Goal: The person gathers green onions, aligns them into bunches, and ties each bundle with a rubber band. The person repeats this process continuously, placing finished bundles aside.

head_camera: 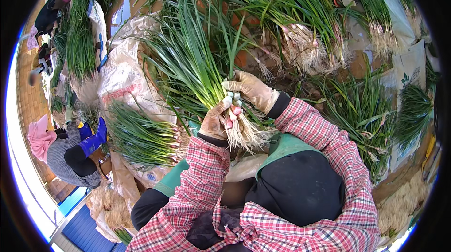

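My left hand [214, 122], in a soiled pale glove, grips a bunch of green garlic [208, 86] low on the stalks. The long leaves point away from me, and pinkish bulbs with pale stringy roots [243, 134] hang toward my lap. My right hand [254, 91], also gloved, closes on the same bunch from the right, just above the bulbs. Bluish coverings show on fingertips between the hands. Left of my left hand, a trimmed-looking bundle of green garlic [148, 137] lies with its roots toward me.
A larger heap of green garlic [303, 37] lies ahead, with loose stalks [359, 118] to my right. White woven sacks [123, 65] spread at left. A person in blue boots [93, 139] crouches on the far left. Green boots [289, 146] cover my lower legs.
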`<state>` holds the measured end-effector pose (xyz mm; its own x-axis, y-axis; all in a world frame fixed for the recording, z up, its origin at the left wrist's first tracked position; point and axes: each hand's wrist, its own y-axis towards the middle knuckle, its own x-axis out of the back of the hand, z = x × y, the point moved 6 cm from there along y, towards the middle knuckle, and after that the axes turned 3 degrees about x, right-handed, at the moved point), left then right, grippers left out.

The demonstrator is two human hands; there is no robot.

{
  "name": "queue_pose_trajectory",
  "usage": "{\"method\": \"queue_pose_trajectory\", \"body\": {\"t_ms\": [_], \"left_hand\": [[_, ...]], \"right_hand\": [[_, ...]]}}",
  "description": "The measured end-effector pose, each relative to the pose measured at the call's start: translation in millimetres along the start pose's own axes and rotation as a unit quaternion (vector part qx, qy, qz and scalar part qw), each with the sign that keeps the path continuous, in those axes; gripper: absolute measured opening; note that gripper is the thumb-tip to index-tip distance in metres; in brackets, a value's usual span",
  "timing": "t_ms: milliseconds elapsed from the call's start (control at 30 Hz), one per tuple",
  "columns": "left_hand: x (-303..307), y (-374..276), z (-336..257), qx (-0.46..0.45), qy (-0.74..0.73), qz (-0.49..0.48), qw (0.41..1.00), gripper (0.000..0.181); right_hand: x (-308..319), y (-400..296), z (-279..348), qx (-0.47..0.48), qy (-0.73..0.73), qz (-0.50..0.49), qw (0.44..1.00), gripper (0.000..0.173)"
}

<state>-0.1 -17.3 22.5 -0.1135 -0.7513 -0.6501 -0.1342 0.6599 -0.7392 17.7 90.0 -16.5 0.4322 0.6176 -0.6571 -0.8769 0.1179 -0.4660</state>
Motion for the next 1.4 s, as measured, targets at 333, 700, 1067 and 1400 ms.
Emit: {"method": "queue_pose_trajectory", "body": {"t_ms": [333,700,1067,1400], "left_hand": [[-11.0,0.3,5.2,-0.101,0.173,-0.181,0.963,0.014],[9.9,1.7,3.7,-0.07,-0.025,-0.063,0.995,0.023],[-7.1,-6.4,-2.9,-0.029,-0.006,0.077,0.997,0.024],[-48.2,-62.0,-63.5,-0.21,0.15,-0.072,0.963,0.021]], "right_hand": [[13.6,-15.1,10.8,0.072,-0.111,-0.044,0.99,0.024],[56.2,-1.6,-0.6,0.113,-0.122,-0.115,0.979,0.024],[-6.5,-4.8,-8.2,-0.013,0.202,0.132,0.97,0.021],[50.0,-10.2,21.9,0.07,-0.675,-0.028,0.734,0.03]]}}
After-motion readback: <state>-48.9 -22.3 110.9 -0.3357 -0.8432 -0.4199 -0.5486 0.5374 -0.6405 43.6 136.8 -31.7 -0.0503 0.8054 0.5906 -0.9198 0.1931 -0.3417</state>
